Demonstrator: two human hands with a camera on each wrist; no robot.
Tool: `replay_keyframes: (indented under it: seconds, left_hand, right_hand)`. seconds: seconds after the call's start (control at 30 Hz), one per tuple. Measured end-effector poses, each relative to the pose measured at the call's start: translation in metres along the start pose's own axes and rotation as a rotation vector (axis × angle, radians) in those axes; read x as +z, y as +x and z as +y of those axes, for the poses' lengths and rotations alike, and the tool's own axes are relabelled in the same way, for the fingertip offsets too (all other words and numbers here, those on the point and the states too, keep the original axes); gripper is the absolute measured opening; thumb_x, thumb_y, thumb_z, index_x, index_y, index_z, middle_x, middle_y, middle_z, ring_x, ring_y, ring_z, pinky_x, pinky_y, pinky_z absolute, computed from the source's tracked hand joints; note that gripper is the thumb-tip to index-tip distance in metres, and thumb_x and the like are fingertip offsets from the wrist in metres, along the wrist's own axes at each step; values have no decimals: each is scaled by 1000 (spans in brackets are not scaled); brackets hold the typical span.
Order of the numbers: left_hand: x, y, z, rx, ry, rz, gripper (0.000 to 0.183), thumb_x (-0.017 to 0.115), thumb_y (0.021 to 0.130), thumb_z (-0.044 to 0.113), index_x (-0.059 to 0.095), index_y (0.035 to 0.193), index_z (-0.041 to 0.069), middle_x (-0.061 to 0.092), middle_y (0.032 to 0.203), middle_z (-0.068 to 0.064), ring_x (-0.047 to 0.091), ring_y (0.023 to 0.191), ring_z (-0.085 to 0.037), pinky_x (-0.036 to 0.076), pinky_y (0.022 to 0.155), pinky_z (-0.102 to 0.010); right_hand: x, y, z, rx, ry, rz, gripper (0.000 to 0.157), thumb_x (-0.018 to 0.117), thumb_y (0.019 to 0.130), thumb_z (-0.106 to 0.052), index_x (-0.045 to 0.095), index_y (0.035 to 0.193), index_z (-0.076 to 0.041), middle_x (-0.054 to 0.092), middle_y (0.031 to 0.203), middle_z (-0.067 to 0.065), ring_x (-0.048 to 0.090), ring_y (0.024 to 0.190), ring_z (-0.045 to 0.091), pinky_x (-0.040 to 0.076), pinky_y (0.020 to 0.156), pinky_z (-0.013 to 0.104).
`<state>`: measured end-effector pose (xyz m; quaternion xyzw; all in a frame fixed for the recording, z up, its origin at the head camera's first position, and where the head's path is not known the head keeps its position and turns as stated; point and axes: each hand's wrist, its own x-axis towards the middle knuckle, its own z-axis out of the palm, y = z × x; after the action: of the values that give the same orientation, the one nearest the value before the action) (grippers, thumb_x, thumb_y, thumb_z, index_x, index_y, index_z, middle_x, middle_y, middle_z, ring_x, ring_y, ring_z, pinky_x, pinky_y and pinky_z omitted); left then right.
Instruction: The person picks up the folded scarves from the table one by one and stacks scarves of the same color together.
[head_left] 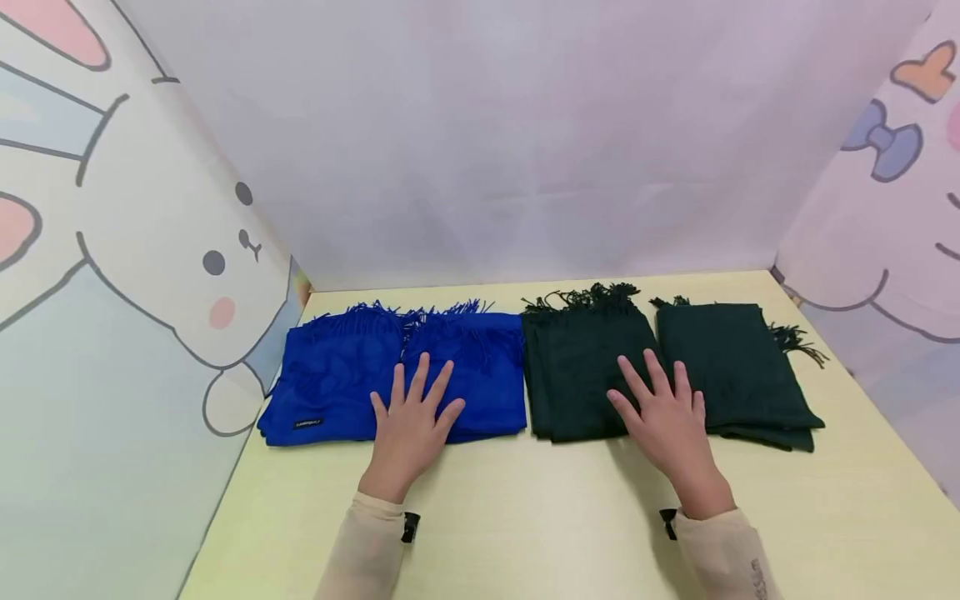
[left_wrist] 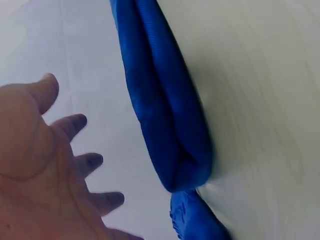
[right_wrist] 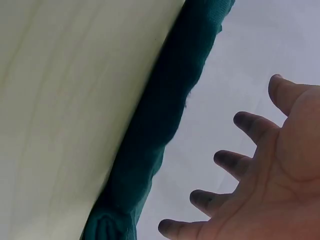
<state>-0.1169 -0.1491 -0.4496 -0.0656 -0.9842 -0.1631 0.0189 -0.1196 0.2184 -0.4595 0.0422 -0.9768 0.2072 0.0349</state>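
Two folded blue scarves lie side by side, the left one (head_left: 337,387) with a small dark label and the right one (head_left: 491,387) beside it. To their right are two folded dark green scarves, one nearer the middle (head_left: 581,367) and one farther right (head_left: 738,358). My left hand (head_left: 411,425), fingers spread, is held over the front of the blue pair; the left wrist view shows a gap between it and the blue folded edge (left_wrist: 165,110). Likewise spread, my right hand (head_left: 667,421) hovers over the green pair, apart from the green edge (right_wrist: 155,110).
The scarves lie on a pale wood-grain table (head_left: 540,517). A plain light backdrop (head_left: 525,150) stands behind it. Panels with cartoon rabbit drawings border the left (head_left: 165,250) and right (head_left: 855,242) sides. Fringes point mostly to the back.
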Motion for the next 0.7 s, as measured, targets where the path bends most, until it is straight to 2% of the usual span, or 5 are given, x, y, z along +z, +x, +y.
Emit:
replay_keyframes:
  seconds: [0.2,0.4,0.53,0.63,0.7]
  left_hand:
    - [0,-2,-10,-7,-186,-28,67,44,102,56,18,159,35,3,167,-10,1,151,-42,18,108,-76]
    - [0,-8,-21,-157,-344,-102,70,53,101,47,23,160,26,18,161,-26,19,145,-49,31,104,-73]
    - [2,-13,-30,-222,-356,-121,71,54,101,44,23,160,20,31,152,-30,31,140,-50,34,104,-69]
    - [5,-15,-36,-236,-390,-119,70,55,101,41,23,159,19,43,142,-26,47,128,-43,42,99,-64]
    - [6,-15,-37,-250,-439,-118,68,55,101,40,24,159,19,49,133,-20,54,116,-36,46,94,-57]
  right_hand:
    - [7,7,-4,-24,19,15,68,42,102,-55,25,159,-22,13,164,21,9,145,54,20,105,77]
    - [18,8,-31,9,237,67,55,51,103,-43,50,144,-7,51,132,22,54,113,40,48,87,58]
    - [23,8,-59,36,590,-165,46,56,101,-38,58,133,-5,68,104,12,66,83,24,56,70,38]
    - [28,8,-74,102,847,-390,50,58,101,-34,52,135,1,70,102,18,70,81,28,60,68,37]
    - [32,8,-80,144,929,-461,51,58,101,-31,49,136,5,70,104,21,71,84,32,60,73,38]
